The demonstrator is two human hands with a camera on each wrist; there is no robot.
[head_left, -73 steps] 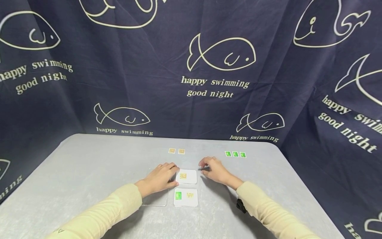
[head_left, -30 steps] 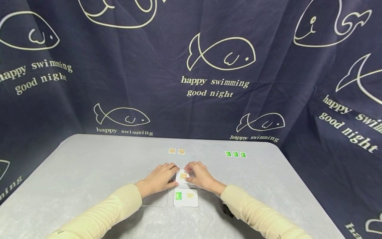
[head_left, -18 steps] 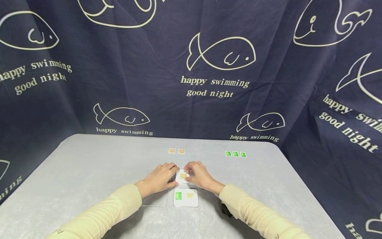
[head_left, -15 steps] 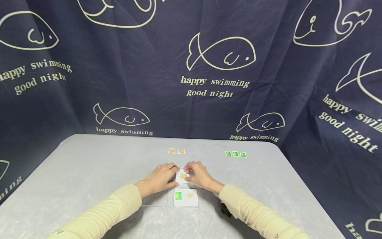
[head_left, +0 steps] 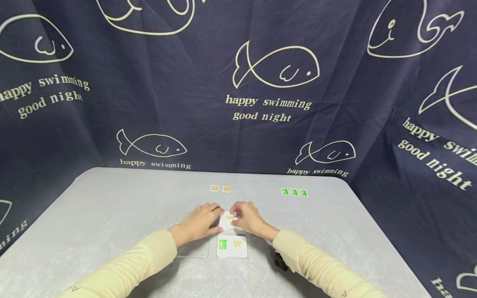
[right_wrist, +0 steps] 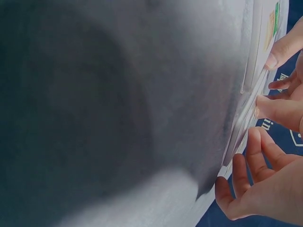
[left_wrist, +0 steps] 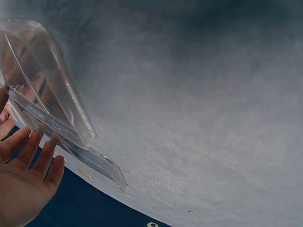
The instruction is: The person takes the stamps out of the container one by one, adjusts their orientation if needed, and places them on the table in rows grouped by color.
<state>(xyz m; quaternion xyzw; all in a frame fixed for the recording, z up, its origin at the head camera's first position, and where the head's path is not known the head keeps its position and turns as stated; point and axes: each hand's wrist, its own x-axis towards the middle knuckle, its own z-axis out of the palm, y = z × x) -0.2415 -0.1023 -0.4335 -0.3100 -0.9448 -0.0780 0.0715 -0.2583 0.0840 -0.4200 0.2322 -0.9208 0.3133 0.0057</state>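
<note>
A shallow clear case with a white base (head_left: pixel 228 225) lies open at mid-table. At its left edge my left hand (head_left: pixel 199 221) holds it, thumb at the near corner and fingers at the far one. Its clear plastic lid (left_wrist: pixel 71 99) shows in the left wrist view, beside that hand's fingers. Over the base, my right hand (head_left: pixel 251 218) pinches a small tan square card (head_left: pixel 229 217) between thumb and forefinger. The card now looks tilted, its right side partly covered by the fingers. Just nearer lies a second white-based case (head_left: pixel 230 253), bearing a green card (head_left: pixel 222 244) and a yellowish printed piece (head_left: pixel 237 243).
Two tan cards (head_left: pixel 226 188) lie side by side farther back. Three green cards (head_left: pixel 294 192) form a row at the back right. Left of the near case is a clear lid (head_left: pixel 195 251) flat on the grey table (head_left: pixel 123 198). A dark blue printed curtain (head_left: pixel 208 124) surrounds the table.
My right hand has moved left from beside the far case to pinch the tan card, which has tipped from lying flat to tilted. My left hand has kept its place.
</note>
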